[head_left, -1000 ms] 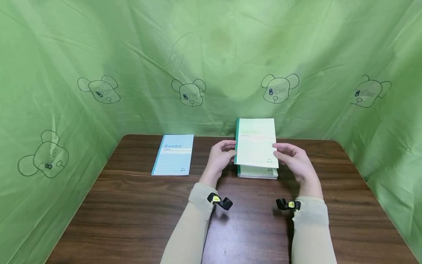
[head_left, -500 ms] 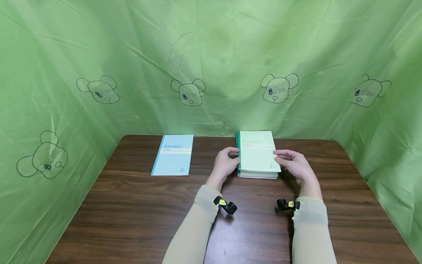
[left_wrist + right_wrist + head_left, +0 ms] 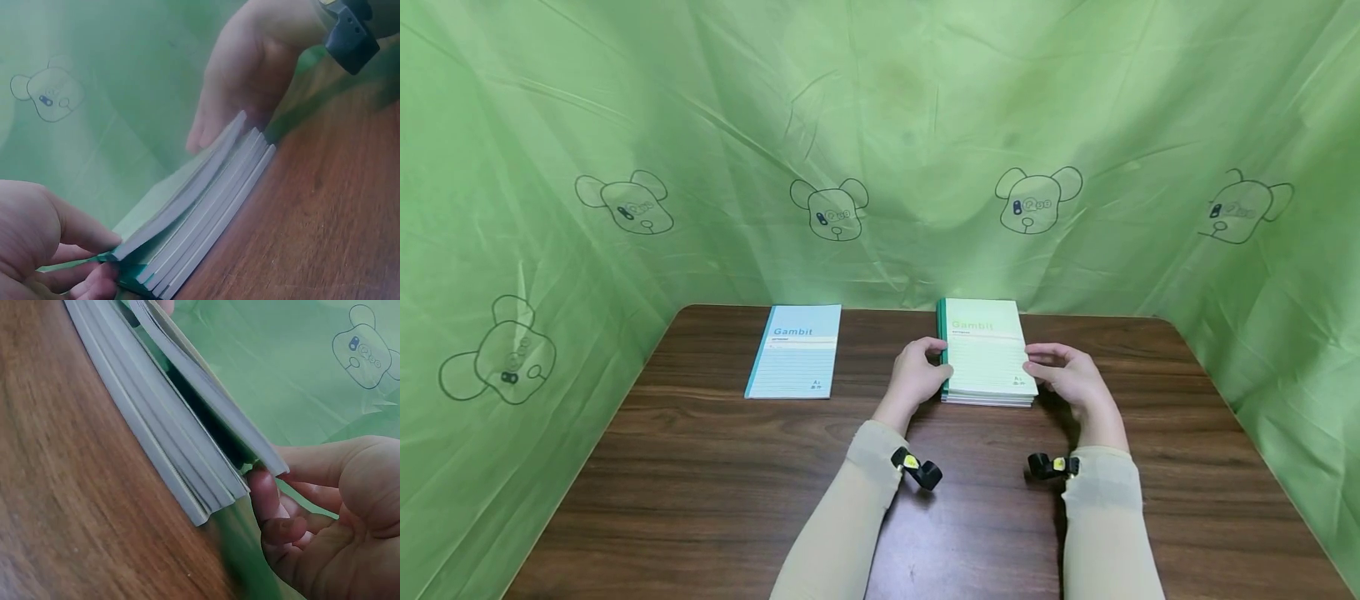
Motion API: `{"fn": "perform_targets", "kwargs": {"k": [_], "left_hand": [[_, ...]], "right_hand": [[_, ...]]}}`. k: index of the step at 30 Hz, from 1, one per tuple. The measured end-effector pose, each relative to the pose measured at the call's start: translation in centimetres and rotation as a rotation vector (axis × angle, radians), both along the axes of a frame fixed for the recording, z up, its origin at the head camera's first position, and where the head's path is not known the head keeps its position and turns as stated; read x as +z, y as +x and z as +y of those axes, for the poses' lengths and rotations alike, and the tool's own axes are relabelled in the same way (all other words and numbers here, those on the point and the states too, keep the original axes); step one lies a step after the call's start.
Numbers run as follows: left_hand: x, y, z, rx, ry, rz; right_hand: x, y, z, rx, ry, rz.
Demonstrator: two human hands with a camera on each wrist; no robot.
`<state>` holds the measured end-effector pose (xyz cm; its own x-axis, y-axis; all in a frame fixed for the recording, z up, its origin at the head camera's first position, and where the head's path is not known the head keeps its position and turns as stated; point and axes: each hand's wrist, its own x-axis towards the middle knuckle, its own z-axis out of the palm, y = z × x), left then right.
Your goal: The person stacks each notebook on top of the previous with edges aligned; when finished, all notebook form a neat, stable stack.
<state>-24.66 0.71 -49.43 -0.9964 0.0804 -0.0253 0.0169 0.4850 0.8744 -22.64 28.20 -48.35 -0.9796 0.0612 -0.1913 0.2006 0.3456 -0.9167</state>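
A pale green notebook (image 3: 985,354) with a darker green spine and "Gambit" on its cover lies over a stack of similar notebooks (image 3: 988,402). My left hand (image 3: 917,375) pinches its spine edge, thumb above and fingers curled underneath in the left wrist view. On the opposite edge, my right hand (image 3: 1070,379) pinches it near the lower corner. The right wrist view shows a narrow wedge-shaped gap between this top notebook (image 3: 219,406) and the stack (image 3: 159,425) beneath. Part of the spine is hidden behind the left fingers.
A light blue Gambit notebook (image 3: 793,354) lies flat by itself on the left of the brown wooden table (image 3: 685,475). Green curtains (image 3: 910,125) printed with bear heads hang behind and along both sides. A black camera is strapped to each wrist.
Both hands have lowered the top green notebook from above the stack down onto it, and its edges now line up more closely. The blue notebook has stayed put.
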Motion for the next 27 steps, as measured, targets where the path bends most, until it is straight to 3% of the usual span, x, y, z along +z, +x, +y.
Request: {"fn": "perform_targets", "kwargs": {"k": [6, 22, 27], "left_hand": [[-0.3, -0.2, -0.1, 0.008, -0.031, 0.006], [-0.4, -0.2, -0.2, -0.003, -0.049, -0.001], [-0.4, -0.3, -0.1, -0.021, -0.081, 0.044]], "right_hand": [[-0.1, 0.0, -0.4, 0.0, -0.008, 0.037], [-0.5, -0.2, -0.9, -0.011, 0.066, 0.038], [-0.4, -0.1, -1.0, -0.009, 0.071, 0.03]]}}
